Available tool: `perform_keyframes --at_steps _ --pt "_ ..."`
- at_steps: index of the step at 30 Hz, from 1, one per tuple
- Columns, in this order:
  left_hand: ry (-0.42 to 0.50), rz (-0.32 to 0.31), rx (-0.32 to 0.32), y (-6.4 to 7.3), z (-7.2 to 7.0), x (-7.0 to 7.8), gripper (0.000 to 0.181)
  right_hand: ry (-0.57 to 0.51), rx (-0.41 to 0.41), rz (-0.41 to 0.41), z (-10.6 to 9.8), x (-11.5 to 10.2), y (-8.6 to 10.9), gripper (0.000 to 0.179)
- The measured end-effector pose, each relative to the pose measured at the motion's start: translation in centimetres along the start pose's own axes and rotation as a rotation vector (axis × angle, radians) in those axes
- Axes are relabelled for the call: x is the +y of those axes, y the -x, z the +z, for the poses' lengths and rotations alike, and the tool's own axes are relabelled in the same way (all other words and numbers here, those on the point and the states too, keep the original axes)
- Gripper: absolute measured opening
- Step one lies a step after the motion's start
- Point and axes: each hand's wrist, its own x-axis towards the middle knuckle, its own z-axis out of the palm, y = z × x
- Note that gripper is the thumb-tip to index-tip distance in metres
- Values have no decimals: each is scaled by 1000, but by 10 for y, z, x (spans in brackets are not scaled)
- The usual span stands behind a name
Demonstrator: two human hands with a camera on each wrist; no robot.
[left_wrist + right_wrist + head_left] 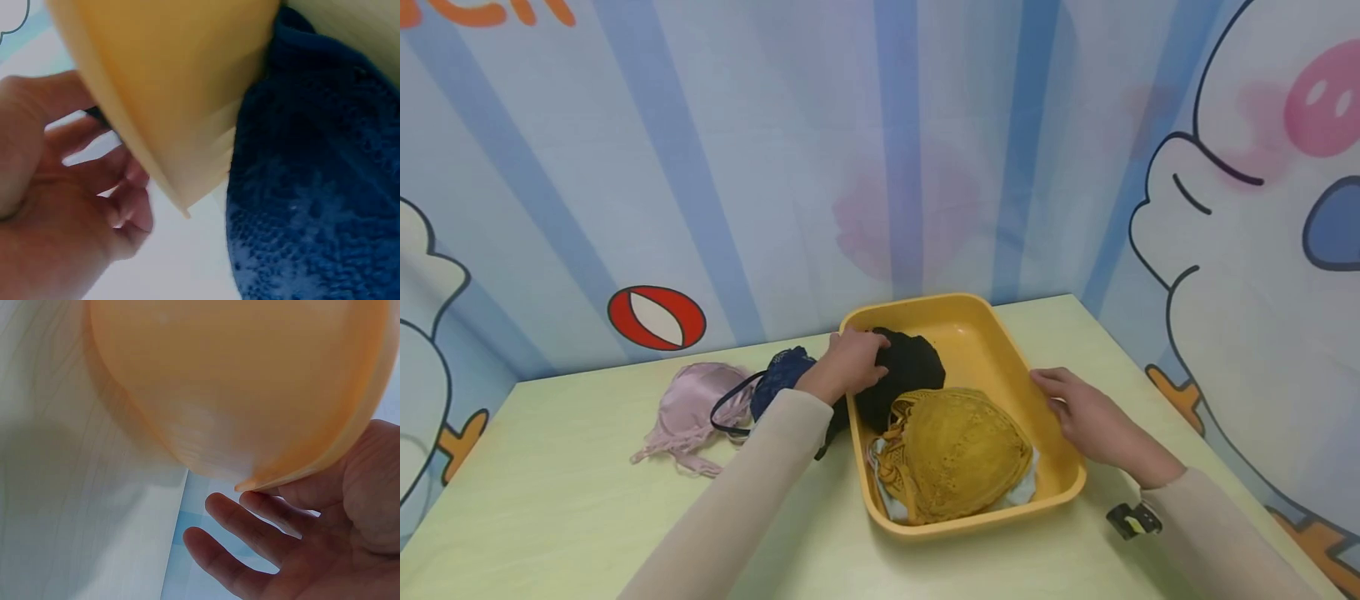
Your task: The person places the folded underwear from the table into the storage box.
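Observation:
A yellow plastic tray (pixel 973 346) stands on the table. Inside its left part my left hand (pixel 850 362) reaches over the rim and holds a black bra (pixel 917 371) with curled fingers; in the left wrist view most of that bra is hidden behind the tray wall. A mustard lace bra (pixel 962 454) lies at the tray's near end, on top of light grey fabric (pixel 1022 492). On the right side, my right hand (pixel 1090 417) pinches the tray's rim between thumb and index finger, the other fingers extended outside it in the right wrist view.
Left of the tray lie a navy lace bra (pixel 778 375) with a dark strap and a pale pink bra (pixel 696 408). A striped, cartoon-printed backdrop (pixel 790 167) rises behind the pale table (pixel 587 500) and along its right side. A black wrist device (pixel 1135 521) sits by the right sleeve.

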Motion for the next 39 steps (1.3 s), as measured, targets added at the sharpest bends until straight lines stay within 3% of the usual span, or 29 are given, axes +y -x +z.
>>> perform_keyframes --at_steps 3,6,13,22,32,39 --pt "-21 -2 -68 3 3 -1 40 1 -2 -2 0 -1 0 40" --pt "-20 7 -65 5 3 -3 38 -1 -9 6 0 -1 -1 40" --pt "-32 32 49 11 -7 -16 33 -9 -23 19 -1 -2 -1 41" --pt "74 45 240 43 -26 -58 28 -9 -29 29 -1 -4 -2 40" --pt "137 -89 287 85 -40 -110 31 -6 -40 31 -2 -5 0 40" --pt "235 -280 220 115 -37 -154 38 -5 -36 27 -1 -7 -2 40"
